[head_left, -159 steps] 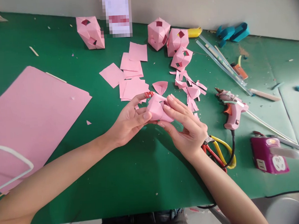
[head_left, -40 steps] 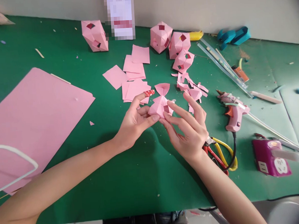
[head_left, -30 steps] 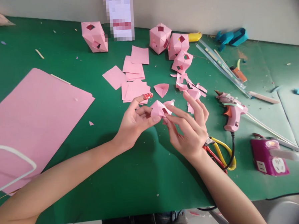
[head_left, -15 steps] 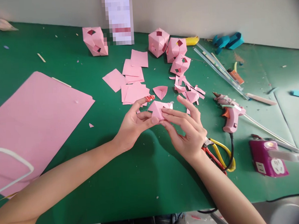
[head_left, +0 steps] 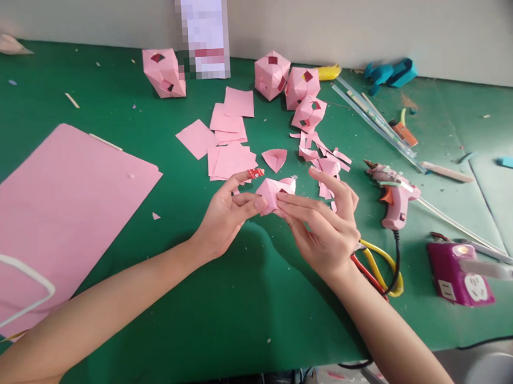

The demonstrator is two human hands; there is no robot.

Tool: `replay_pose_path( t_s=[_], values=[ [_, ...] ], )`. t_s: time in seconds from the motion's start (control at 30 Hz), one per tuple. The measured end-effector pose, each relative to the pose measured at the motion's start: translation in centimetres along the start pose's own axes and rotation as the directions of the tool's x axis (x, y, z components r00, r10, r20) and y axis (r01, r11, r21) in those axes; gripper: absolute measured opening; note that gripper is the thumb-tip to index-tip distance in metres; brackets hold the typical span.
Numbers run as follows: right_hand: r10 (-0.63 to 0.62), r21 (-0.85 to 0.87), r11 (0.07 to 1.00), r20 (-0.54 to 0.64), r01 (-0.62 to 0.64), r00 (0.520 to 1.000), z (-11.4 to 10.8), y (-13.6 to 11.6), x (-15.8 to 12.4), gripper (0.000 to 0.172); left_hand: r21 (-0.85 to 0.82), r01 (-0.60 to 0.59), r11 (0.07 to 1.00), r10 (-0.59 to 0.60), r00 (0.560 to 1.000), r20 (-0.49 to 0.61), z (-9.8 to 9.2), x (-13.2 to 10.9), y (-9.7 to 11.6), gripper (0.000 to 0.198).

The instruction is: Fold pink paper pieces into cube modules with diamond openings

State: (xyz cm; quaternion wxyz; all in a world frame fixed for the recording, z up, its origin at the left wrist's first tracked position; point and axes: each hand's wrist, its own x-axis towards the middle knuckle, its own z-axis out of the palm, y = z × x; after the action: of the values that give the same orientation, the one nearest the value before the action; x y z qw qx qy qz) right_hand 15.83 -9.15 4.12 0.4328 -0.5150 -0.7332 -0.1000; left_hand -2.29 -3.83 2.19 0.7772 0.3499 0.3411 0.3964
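A: What do the two hands hold?
B: The left hand (head_left: 227, 213) and the right hand (head_left: 327, 228) both pinch one folded pink paper piece (head_left: 272, 192) at their fingertips, over the middle of the green table (head_left: 245, 307).
A: What lies around it?
B: A pink paper cone (head_left: 275, 158) lies at 12 o'clock, just beside it. A glue gun (head_left: 394, 196) lies at 3 o'clock and scissors (head_left: 378, 263) at 5 o'clock. A large pink sheet (head_left: 59, 208) lies at 9 o'clock, well apart.
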Motion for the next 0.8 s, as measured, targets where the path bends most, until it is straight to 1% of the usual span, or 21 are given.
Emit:
replay_pose_path(
  t_s=[0.07,0.17,0.23,0.33,0.47,0.53,0.6,0.67,0.7,0.73,0.77,0.8],
  values=[
    [0.04,0.058,0.997,0.031,-0.042,0.999,0.2,0.0,-0.1,0.021,0.03,-0.033,0.999,0.034,0.998,-0.051,0.1,-0.1,-0.3,0.061],
    [0.138,0.098,0.985,0.056,-0.143,0.989,0.7,-0.3,-0.1,0.036,0.121,-0.093,0.988,0.108,0.987,-0.122,0.3,-0.7,-0.9,0.062],
    [0.17,0.081,0.982,0.042,-0.173,0.985,1.1,-0.4,-0.1,0.035,0.174,-0.131,0.976,0.155,0.979,-0.134,0.5,-1.1,-1.2,0.063],
    [0.178,0.091,0.979,0.05,-0.182,0.983,1.5,-0.4,-0.2,0.026,0.226,-0.164,0.96,0.191,0.976,-0.103,0.8,-1.5,-1.2,0.067],
    [0.226,0.176,0.956,0.062,-0.233,0.972,1.4,-0.1,-0.2,0.017,0.289,-0.201,0.936,0.219,0.975,-0.032,1.0,-1.7,-1.0,0.071],
    [0.277,0.221,0.933,0.07,-0.286,0.958,1.2,0.0,0.1,0.013,0.321,-0.262,0.91,0.265,0.964,0.035,0.9,-1.9,-1.0,0.072],
    [0.314,0.272,0.905,0.091,-0.327,0.945,1.0,0.0,0.4,0.011,0.344,-0.333,0.878,0.321,0.942,0.093,0.8,-2.0,-1.2,0.073],
    [0.342,0.33,0.874,0.103,-0.357,0.934,0.9,0.0,0.6,0.011,0.36,-0.38,0.852,0.362,0.924,0.121,0.6,-2.2,-1.4,0.073],
    [0.368,0.362,0.851,0.106,-0.38,0.924,0.8,0.0,0.6,0.011,0.369,-0.39,0.844,0.37,0.92,0.127,0.5,-2.2,-1.5,0.073],
    [0.411,0.399,0.814,0.118,-0.422,0.904,0.9,0.0,0.6,0.01,0.38,-0.393,0.837,0.371,0.919,0.134,0.4,-2.3,-1.6,0.074],
    [0.47,0.442,0.755,0.15,-0.484,0.87,0.9,0.1,0.6,0.009,0.395,-0.397,0.828,0.37,0.917,0.147,0.4,-2.3,-1.7,0.076],
    [0.533,0.485,0.673,0.206,-0.558,0.821,1.0,0.2,0.6,0.008,0.414,-0.407,0.814,0.37,0.913,0.17,0.3,-2.2,-1.7,0.078]
  ],
)
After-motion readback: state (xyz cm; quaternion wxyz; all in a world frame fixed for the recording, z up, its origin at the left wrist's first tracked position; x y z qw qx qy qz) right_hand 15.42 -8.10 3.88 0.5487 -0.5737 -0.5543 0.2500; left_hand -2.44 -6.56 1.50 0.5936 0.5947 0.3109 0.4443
